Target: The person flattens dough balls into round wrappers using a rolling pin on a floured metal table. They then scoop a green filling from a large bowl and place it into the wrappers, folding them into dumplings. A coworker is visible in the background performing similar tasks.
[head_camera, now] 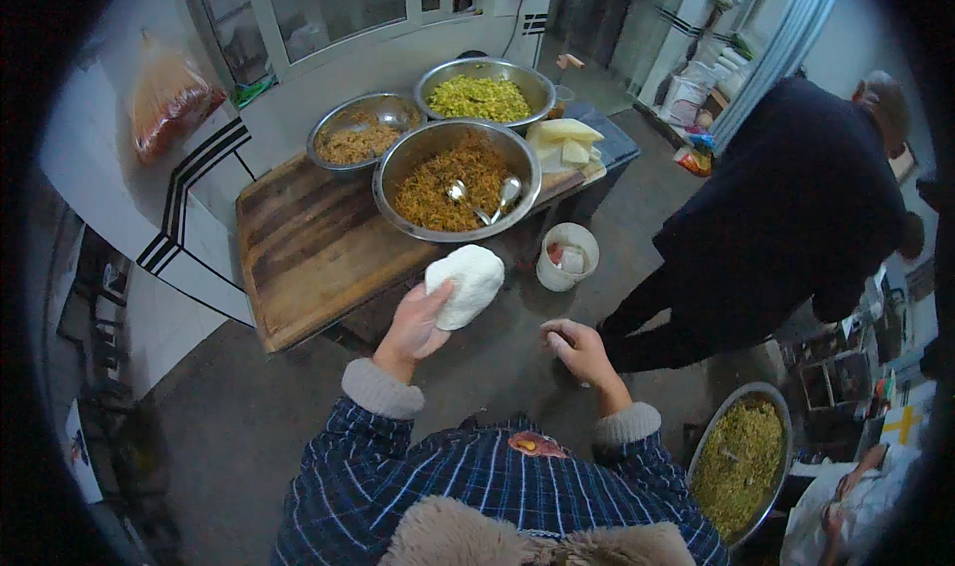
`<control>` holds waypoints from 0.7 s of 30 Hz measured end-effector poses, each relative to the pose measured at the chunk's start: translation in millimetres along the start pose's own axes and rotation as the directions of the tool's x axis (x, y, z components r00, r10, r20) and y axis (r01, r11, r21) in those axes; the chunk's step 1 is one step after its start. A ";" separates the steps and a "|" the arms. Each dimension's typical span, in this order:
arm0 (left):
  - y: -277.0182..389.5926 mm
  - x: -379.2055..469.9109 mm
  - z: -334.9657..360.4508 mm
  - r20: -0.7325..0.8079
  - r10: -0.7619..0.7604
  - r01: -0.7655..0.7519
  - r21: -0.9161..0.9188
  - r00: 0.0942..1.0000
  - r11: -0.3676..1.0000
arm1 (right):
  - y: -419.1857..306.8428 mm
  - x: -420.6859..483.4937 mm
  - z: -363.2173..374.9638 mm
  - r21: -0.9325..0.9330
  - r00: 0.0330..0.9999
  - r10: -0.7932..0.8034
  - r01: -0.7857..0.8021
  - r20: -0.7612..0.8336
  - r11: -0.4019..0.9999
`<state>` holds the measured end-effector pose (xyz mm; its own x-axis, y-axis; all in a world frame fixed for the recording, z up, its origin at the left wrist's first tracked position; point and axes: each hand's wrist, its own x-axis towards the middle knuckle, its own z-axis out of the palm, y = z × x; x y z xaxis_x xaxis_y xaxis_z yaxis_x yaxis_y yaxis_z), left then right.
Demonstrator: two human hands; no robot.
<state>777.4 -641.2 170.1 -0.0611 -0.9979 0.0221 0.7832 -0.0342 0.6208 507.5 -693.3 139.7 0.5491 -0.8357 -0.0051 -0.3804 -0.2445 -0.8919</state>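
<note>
My left hand [418, 323] holds a flat, white round of dough [466, 286], its thumb on top and the fingers underneath. To the right, my right hand [578, 350] hangs in the air with its fingers curled and nothing visible in it. Beyond the dough, a large steel bowl [384, 208] of brown shredded filling with two metal spoons [503, 197] stands on a wooden board [298, 260]. Behind it are a smaller steel bowl [317, 156] of light brown crumbly filling and a steel bowl [548, 107] of chopped yellow-green filling.
Pale yellow slabs [571, 137] lie right of the bowls. A white bucket [567, 256] is below the board's edge. On the right, a person in dark clothes [768, 208] bends away. Another steel bowl of green filling [742, 461] sits lower right, near another person's hands [843, 499].
</note>
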 end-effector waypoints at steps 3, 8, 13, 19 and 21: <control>14.6 34.5 -15.6 -0.230 0.101 -0.105 -0.003 0.968 0.995 | 11.5 64.3 -20.7 0.042 0.999 -0.050 0.051 -0.004 0.998; 34.9 125.3 -36.8 -0.297 0.301 -0.332 -0.060 0.906 0.941 | 37.0 192.8 -83.6 0.238 0.992 -0.121 0.127 -0.039 0.963; 53.6 237.3 -40.1 -0.276 0.522 -0.533 0.040 0.807 0.845 | 76.5 353.8 -151.7 0.181 0.984 -0.164 0.173 -0.064 0.968; 70.4 342.9 -39.5 -0.420 0.512 -0.662 -0.441 0.749 0.607 | 113.4 560.6 -173.8 0.002 0.955 -0.295 0.295 -0.033 0.955; 70.9 358.8 -41.5 -0.539 0.486 -0.706 -0.345 0.688 0.618 | 124.0 614.3 -163.0 -0.257 0.897 -0.443 0.424 -0.016 0.868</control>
<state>836.7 -1003.9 189.5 0.6719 -0.7330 -0.1059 0.7407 0.6647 0.0981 676.3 -1317.2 99.7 0.6491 -0.6487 0.3973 -0.2882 -0.6931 -0.6607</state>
